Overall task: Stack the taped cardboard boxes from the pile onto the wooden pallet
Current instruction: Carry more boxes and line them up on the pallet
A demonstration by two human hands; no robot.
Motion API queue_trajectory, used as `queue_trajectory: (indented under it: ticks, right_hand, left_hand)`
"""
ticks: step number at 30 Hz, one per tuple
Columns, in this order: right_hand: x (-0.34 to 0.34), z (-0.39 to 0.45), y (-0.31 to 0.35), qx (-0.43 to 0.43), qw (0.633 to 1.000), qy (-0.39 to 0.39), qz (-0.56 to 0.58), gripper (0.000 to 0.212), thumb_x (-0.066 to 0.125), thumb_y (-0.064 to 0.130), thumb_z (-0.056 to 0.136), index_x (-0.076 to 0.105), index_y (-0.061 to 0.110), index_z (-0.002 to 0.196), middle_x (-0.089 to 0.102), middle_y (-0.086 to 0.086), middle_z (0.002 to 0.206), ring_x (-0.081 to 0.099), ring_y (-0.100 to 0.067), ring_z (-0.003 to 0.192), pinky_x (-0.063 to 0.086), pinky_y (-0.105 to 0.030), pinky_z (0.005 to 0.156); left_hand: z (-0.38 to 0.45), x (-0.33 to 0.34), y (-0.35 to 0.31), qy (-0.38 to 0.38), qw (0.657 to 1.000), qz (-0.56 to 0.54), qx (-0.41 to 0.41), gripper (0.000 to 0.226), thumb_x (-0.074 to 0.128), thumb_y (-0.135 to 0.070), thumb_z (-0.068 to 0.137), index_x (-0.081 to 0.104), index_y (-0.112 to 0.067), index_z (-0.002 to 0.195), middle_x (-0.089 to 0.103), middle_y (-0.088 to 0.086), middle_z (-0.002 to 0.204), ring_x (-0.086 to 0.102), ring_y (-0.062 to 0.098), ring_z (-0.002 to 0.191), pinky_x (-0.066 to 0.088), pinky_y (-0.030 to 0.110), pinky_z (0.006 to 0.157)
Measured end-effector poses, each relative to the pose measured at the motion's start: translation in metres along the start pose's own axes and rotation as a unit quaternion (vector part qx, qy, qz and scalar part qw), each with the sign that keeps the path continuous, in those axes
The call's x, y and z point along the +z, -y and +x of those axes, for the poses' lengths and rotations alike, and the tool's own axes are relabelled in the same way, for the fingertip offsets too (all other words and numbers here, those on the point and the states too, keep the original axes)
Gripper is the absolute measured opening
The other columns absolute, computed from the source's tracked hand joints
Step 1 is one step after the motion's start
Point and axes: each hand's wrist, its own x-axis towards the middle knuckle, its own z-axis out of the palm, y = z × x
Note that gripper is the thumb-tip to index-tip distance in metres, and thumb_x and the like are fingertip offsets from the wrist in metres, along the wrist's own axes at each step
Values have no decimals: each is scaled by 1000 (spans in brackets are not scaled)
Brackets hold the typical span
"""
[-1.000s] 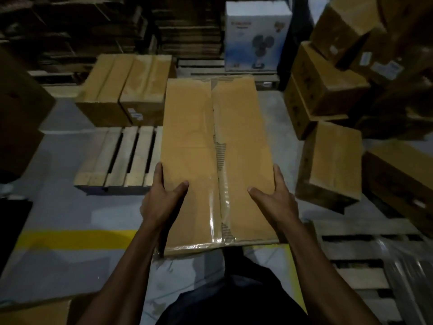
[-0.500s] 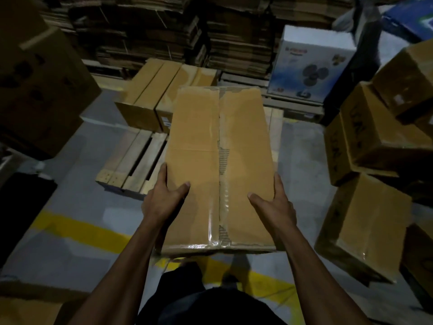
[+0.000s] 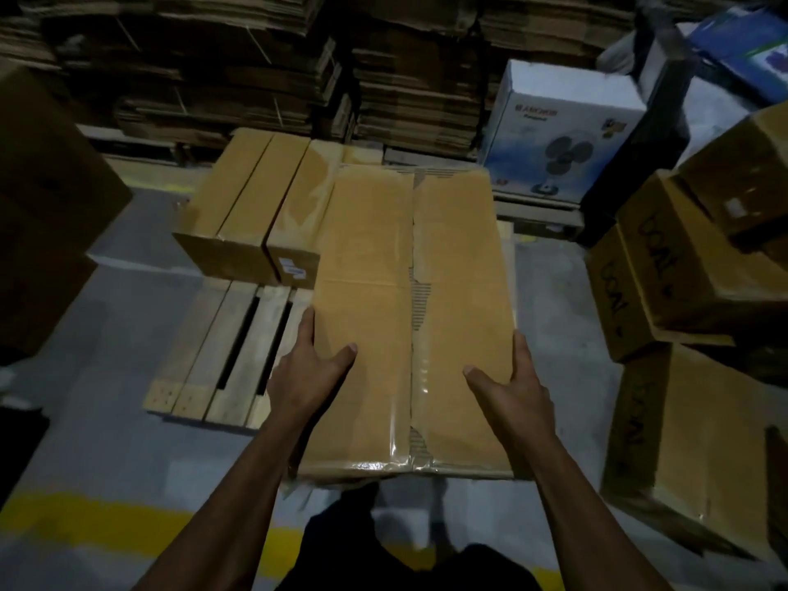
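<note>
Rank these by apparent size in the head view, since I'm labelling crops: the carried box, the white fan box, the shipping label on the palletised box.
1. Carried box, though nearness inflates it.
2. White fan box.
3. Shipping label.

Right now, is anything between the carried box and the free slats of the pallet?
Nothing visible. The carried box, held by the left hand and right hand, hangs over the wooden pallet; the bare slats showing sit in front of the stacked boxes.
</note>
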Motion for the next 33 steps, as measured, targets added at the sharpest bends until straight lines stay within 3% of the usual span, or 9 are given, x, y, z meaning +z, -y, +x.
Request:
queue_trajectory:
  ticks: [8, 15, 22, 26, 30, 33]
  right_hand:
    - [2, 60, 78, -6, 998, -56, 14, 92, 64, 59, 85, 5, 47, 155, 45, -9, 149, 43, -37, 132, 35, -45, 106]
    - [4, 145, 107, -32, 997, -74, 17, 93, 63, 65, 80, 6, 50, 153, 52, -9, 141, 49, -37, 124, 40, -47, 101]
    - [44, 260, 99, 16, 998, -56, 34, 94, 64, 59, 85, 2, 50, 154, 45, -3, 150, 42, -36, 132, 35, -46, 107]
    - [76, 329, 82, 59, 997, -31, 41, 101, 68, 60, 82, 0, 46, 155, 44, -4, 151, 44, -38, 133, 34, -47, 109]
    - [106, 394, 68, 91, 995, 6, 39, 117, 63, 76, 60, 6, 40, 156, 44, -8, 151, 45, -39, 132, 37, -54, 109]
    - [129, 437, 55, 105, 994, 7, 38, 115, 61, 81, 54, 16, 42, 152, 53, -7, 139, 53, -39, 120, 44, -52, 101]
  left_hand:
    - [100, -23, -53, 9, 998, -22, 64, 91, 59, -66, 82, 8, -43, 154, 49, 4, 146, 52, 35, 125, 44, 47, 101]
    - [181, -3, -95, 22, 995, -60, 75, 92, 61, -63, 82, 7, -44, 153, 41, 0, 153, 47, 34, 131, 40, 49, 106]
    - [282, 65, -104, 29, 999, -9, 41, 90, 59, -64, 84, 3, -48, 152, 45, 3, 150, 48, 37, 129, 40, 50, 105]
    - [342, 110, -101, 40, 999, 28, 12, 93, 59, -65, 83, 4, -41, 154, 46, 6, 149, 51, 39, 126, 44, 51, 102]
    - [401, 155, -93, 49, 998, 31, -3, 94, 58, -68, 81, 14, -31, 154, 51, 7, 144, 53, 39, 123, 44, 51, 102]
    - [441, 188, -84, 49, 999, 7, -3, 89, 57, -72, 74, 25, -31, 147, 62, 6, 128, 59, 36, 114, 48, 49, 96]
